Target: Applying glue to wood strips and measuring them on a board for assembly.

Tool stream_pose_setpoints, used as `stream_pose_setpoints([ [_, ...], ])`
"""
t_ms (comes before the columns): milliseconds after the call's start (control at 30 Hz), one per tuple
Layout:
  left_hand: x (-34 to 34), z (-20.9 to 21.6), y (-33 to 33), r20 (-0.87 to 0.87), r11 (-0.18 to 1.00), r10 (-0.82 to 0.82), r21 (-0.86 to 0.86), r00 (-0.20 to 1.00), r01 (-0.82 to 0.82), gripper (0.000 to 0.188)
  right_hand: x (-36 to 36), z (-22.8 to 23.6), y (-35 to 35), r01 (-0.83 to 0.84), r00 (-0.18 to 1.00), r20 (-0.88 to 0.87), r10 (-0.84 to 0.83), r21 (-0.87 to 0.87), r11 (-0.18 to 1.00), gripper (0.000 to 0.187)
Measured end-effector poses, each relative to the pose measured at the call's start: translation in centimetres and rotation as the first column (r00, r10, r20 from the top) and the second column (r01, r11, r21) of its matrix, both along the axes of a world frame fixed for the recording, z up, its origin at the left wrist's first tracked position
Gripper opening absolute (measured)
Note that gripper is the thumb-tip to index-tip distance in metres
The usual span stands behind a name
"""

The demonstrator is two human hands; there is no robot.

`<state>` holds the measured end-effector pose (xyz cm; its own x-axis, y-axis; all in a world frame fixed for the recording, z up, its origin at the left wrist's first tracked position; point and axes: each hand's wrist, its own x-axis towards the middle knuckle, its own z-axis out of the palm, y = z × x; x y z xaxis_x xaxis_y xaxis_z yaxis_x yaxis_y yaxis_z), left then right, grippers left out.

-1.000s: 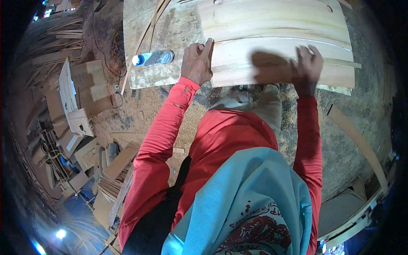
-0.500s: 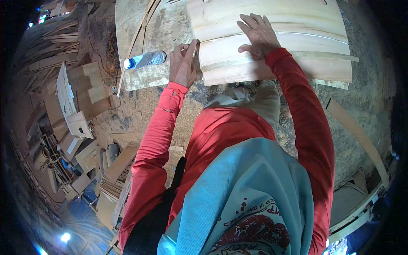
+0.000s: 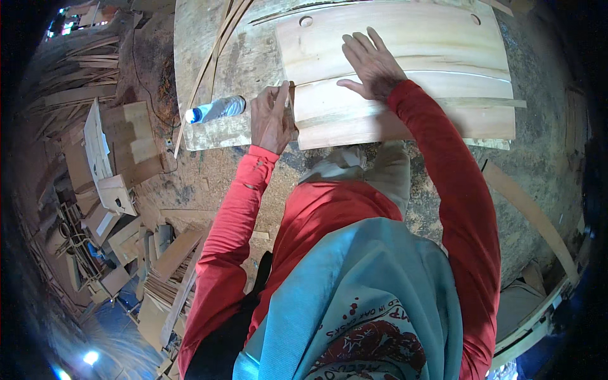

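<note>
A pale wooden panel (image 3: 405,44) lies across the workbench, with round holes near its far corners. A bright seam crosses its middle, and a thin wood strip (image 3: 484,102) lies nearer me, jutting past the right edge. My left hand (image 3: 271,118) is at the panel's left edge, fingers curled and closed, the index finger pointing away along the edge; what they grip is hidden. My right hand (image 3: 375,68) is over the panel near the seam, fingers stretched and thumb apart, holding nothing. Whether its palm presses the wood I cannot tell.
A water bottle with a blue cap (image 3: 216,109) lies on the workbench (image 3: 244,57) left of my left hand. Long thin strips (image 3: 221,38) lie behind it. Wood offcuts (image 3: 158,259) are piled at the left, and a curved board (image 3: 532,209) stands at the right.
My right hand has shifted slightly left over the panel, its fingers straighter. The bench, panel and bottle appear lower in the picture. My left hand stays at the panel's left edge.
</note>
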<state>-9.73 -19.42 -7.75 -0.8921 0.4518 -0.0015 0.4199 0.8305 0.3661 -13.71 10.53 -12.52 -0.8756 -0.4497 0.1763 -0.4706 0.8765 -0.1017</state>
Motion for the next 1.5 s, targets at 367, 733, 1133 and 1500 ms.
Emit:
stream_pose_setpoints([
  [367,0.5,-0.9,2.4,-0.139,0.972,-0.056,-0.236,0.989,0.022,0.073,-1.0,-1.8,0.6,-0.039,0.999,-0.041,0.036,-0.067,0.997,0.059],
  [733,0.2,-2.2,2.8,-0.223,0.911,-0.116,-0.412,0.968,0.014,0.062,-1.0,-2.1,0.5,-0.047,0.993,-0.111,0.031,-0.145,0.988,0.057],
  [1133,-1.5,-0.2,1.2,-0.1,0.976,-0.085,-0.207,0.991,0.063,0.074,-0.9,-2.9,0.6,-0.025,0.996,-0.093,0.011,-0.155,0.988,0.059],
  [1500,-1.2,-0.3,0.0,-0.034,0.976,-0.086,-0.202,0.996,0.078,0.074,-0.9,-2.7,0.6,-0.017,0.998,-0.055,0.011,-0.124,0.992,0.056],
])
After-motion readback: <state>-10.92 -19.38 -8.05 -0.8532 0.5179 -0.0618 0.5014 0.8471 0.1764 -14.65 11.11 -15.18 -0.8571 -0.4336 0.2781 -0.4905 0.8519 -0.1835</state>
